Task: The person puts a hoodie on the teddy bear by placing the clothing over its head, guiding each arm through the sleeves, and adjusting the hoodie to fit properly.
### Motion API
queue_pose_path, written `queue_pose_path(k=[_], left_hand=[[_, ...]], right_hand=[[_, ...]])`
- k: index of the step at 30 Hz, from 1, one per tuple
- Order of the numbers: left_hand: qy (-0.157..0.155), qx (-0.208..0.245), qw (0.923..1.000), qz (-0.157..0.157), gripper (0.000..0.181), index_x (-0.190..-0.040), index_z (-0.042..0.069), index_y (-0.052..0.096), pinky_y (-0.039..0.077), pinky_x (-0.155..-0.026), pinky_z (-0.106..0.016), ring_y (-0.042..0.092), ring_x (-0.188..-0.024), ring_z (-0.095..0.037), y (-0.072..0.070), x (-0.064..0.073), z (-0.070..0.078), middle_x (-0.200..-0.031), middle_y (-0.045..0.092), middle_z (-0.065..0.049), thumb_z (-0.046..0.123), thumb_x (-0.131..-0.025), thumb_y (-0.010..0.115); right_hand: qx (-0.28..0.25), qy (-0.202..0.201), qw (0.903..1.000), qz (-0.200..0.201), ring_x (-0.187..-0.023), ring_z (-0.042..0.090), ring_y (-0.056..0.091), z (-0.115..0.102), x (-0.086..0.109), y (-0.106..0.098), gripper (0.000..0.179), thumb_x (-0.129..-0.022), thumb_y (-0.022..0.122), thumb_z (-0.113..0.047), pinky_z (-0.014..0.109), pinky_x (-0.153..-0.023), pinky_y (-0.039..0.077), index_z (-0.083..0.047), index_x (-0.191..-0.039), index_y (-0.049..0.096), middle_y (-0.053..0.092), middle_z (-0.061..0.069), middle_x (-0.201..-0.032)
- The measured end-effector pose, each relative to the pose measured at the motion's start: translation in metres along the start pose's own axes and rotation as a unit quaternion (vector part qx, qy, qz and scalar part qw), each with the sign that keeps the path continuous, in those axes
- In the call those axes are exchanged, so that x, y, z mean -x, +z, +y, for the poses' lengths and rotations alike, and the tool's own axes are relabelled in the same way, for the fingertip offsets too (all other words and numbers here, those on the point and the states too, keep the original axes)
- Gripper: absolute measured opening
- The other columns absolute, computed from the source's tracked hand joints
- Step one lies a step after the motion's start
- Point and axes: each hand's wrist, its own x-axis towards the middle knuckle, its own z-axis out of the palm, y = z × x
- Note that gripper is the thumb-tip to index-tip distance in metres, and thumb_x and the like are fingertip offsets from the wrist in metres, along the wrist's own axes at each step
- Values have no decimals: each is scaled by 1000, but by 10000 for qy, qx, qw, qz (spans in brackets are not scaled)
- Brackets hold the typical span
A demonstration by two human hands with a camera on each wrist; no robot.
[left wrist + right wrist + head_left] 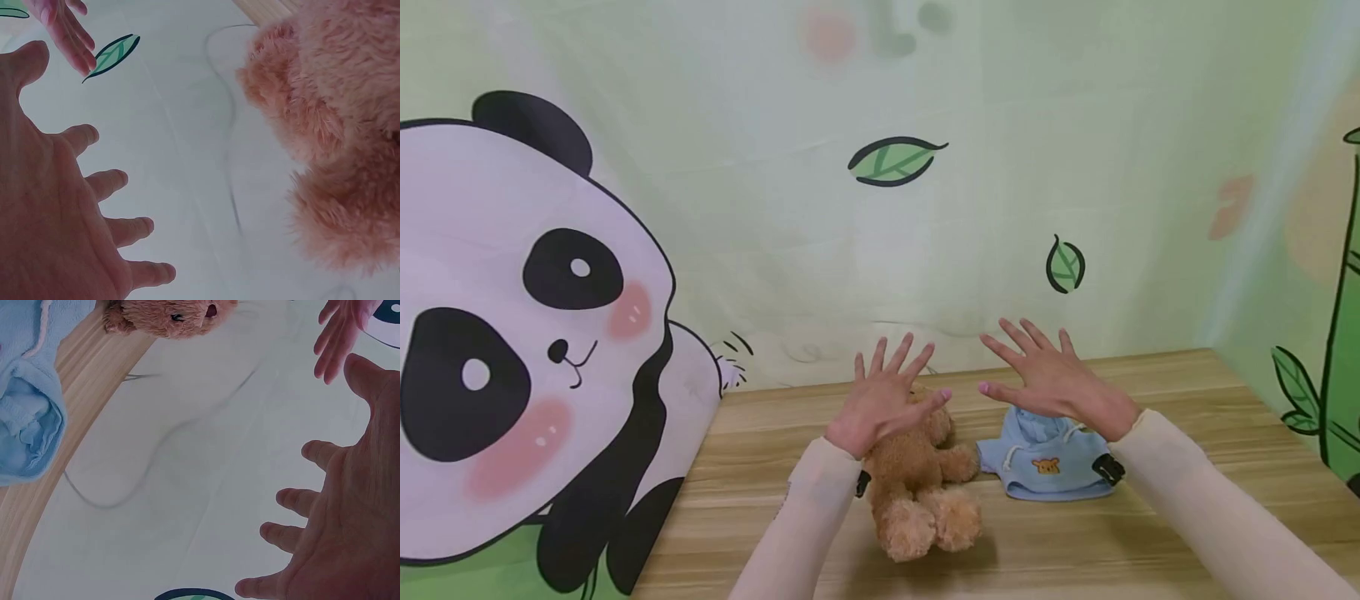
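Observation:
Both hands are raised above the table with fingers spread and palms facing away, holding nothing. In the head view my left hand [887, 400] overlaps the head of a brown teddy bear [902, 467], which lies on its back with its fluffy feet toward me. My right hand [1052, 375] hovers over a small light-blue hoodie [1045, 467] with a bear face on its front and white drawstrings. The hoodie lies flat just right of the bear, its hood partly hidden behind the hand. In the right wrist view the blue hood [31, 431] shows near the table's edge.
The wood-grain table [1180, 517] reaches back to a pale green cloth backdrop [760, 208] printed with leaves. A large printed panda [550, 317] fills the left side. Bamboo is printed at the far right.

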Motion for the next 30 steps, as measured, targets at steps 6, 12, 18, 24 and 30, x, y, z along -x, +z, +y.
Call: queue_pose_path(k=[6,12,18,24,30], left_hand=[[-5,-36,10000,15,79,-156,38,11,5,-115,-70,0,-152,-40,-1,2,-1,-167,3,0,78,-91,29],[-15,-7,10000,11,79,-156,39,10,5,-116,-70,0,-153,-39,-1,2,0,-167,2,2,78,-90,29],[-24,89,10000,-9,78,-157,38,11,6,-116,-69,1,-152,-40,-5,2,5,-167,3,0,77,-91,29],[-112,213,9996,-167,79,-157,38,12,8,-118,-66,2,-153,-38,-9,1,19,-167,4,0,78,-90,29],[-139,280,9991,-277,80,-157,35,15,17,-117,-65,9,-152,-40,-9,-1,34,-167,10,-2,77,-90,31]], right_hand=[[17,-22,10000,-8,-151,43,7,-1,-1,2,80,-93,43,-69,79,-108,3,-26,-157,23,11,12,-166],[25,-26,10000,12,-151,43,8,-1,0,1,81,-92,44,-69,79,-108,3,-25,-157,23,11,12,-166],[177,-10,9998,57,-150,45,11,1,3,-3,81,-93,45,-68,79,-108,5,-24,-157,24,14,14,-165],[178,36,9998,21,-149,46,14,5,9,-7,80,-93,45,-66,79,-108,8,-22,-157,24,18,17,-163],[234,105,9997,49,-146,46,21,12,18,-11,81,-92,47,-66,76,-109,13,-21,-156,26,26,19,-160]])
